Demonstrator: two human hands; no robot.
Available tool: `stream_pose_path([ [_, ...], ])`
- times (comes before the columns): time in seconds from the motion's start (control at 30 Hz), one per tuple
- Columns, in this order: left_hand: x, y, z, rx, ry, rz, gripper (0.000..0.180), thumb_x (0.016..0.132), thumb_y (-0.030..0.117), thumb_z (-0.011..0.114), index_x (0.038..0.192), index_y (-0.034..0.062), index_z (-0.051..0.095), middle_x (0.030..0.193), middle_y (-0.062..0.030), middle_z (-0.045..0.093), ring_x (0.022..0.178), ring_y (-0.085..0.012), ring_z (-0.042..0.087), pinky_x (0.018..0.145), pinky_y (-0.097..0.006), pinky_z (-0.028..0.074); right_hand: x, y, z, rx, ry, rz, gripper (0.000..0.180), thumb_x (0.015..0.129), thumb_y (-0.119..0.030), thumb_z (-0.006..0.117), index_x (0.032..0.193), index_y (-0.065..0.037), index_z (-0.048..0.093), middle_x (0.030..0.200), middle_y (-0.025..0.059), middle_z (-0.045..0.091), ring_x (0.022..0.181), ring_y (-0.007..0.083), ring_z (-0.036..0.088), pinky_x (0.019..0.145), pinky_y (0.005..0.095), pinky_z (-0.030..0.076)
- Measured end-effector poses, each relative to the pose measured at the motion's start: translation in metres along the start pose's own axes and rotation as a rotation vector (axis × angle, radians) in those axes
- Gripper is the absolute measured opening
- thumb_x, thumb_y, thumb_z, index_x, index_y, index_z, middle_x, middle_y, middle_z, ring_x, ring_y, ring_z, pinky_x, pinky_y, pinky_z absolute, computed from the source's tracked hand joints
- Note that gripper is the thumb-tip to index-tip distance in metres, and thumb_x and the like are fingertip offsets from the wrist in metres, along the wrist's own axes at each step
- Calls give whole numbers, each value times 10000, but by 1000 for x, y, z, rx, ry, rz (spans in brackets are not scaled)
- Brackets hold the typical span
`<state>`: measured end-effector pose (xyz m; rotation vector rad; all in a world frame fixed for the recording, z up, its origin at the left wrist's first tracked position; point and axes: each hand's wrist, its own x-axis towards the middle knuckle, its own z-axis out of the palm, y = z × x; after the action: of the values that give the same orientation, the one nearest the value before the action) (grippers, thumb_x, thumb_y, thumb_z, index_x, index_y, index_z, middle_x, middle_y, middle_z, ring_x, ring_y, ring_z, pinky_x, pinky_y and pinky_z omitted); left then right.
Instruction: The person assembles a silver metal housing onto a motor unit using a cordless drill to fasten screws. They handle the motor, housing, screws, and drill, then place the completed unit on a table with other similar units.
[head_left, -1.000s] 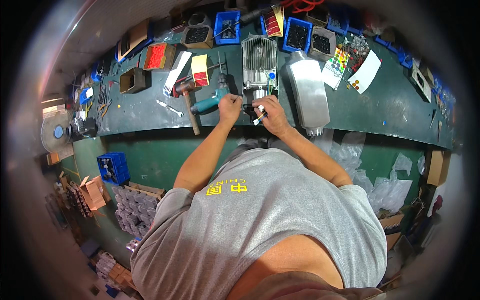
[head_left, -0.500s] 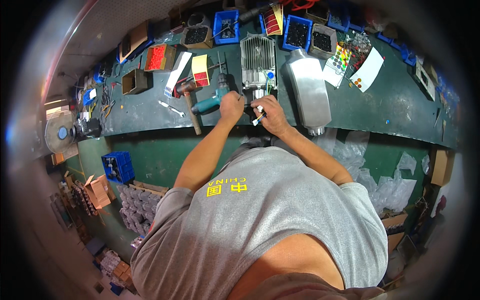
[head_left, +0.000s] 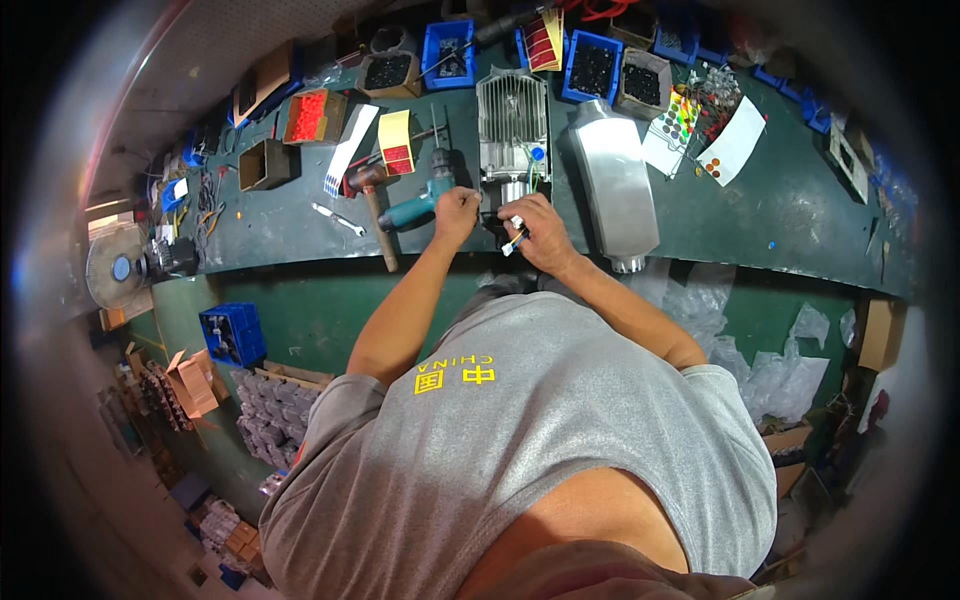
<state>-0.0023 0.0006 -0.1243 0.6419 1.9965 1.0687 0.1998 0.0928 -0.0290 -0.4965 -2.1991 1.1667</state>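
Observation:
A finned cast-metal housing (head_left: 513, 110) lies on the bench in front of me, with a silver cylindrical part (head_left: 514, 192) at its near end. Thin wires and a blue round piece (head_left: 537, 154) show at its right side. My left hand (head_left: 457, 216) is closed in a pinch just left of the cylinder; whatever its fingertips hold is too small to make out. My right hand (head_left: 538, 234) curls around wires that end in a white plug connector (head_left: 508, 249), close to the near end of the housing. A teal power drill (head_left: 410, 209) lies beside my left hand.
A smooth silver casing (head_left: 617, 185) stands right of my right hand. To the left lie a hammer (head_left: 378, 225), a wrench (head_left: 339, 219) and label sheets (head_left: 396, 142). Blue bins (head_left: 593, 67) and cartons of small parts line the back. The bench's front edge runs just before me.
My left hand has drawn slightly left, away from the cylinder. The right hand keeps its hold on the wires, its fingers shifted a little. The whole view has moved slightly.

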Motion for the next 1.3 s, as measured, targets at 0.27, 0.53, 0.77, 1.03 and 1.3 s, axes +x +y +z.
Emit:
stream_pose_path([
  [0.27, 2, -3, -1, -64, -21, 53, 122, 942, 107, 667, 957, -14, 659, 719, -20, 606, 607, -93, 551, 531, -256, 454, 3, -11, -6, -41, -50, 17, 480, 779, -96, 764, 1229, -61, 598, 1262, 121, 620, 1169, 347, 538, 1001, 419, 464],
  [0.53, -18, 8, -6, -204, -16, 135, 609, 931, 215, 707, 1407, -27, 416, 1049, -157, 688, 816, -137, 611, 673, -266, 482, 8, -29, -38, 17, 143, 140, 534, 828, -110, 770, 1322, -58, 574, 1348, 120, 576, 1179, 234, 553, 886, 321, 494],
  [0.77, -24, 9, -17, -310, -22, 90, 403, 933, 225, 696, 1210, -46, 586, 1013, -151, 693, 917, -189, 660, 820, -321, 527, -12, 10, -16, 248, 244, 556, 343, 878, -74, 706, 1199, 11, 617, 1052, 81, 682, 952, 143, 633, 800, 281, 496],
  [1.03, -46, 61, -39, -568, -356, -285, 503, 1039, 453, 477, 1145, -9, 644, 960, -91, 658, 760, -141, 609, 679, -285, 557, 32, 14, 15, 442, 434, 854, 398, 813, -50, 714, 1173, 43, 574, 901, 74, 655, 722, 118, 592, 611, 265, 454],
  [1.3, -60, 85, -50, -435, -657, -166, 282, 1011, 283, 574, 1138, 37, 630, 1032, -71, 672, 845, -144, 644, 793, -324, 558, 52, -46, 6, -145, -63, 395, 285, 887, -126, 693, 1124, 28, 658, 980, 158, 703, 870, 169, 665, 717, 286, 514],
])
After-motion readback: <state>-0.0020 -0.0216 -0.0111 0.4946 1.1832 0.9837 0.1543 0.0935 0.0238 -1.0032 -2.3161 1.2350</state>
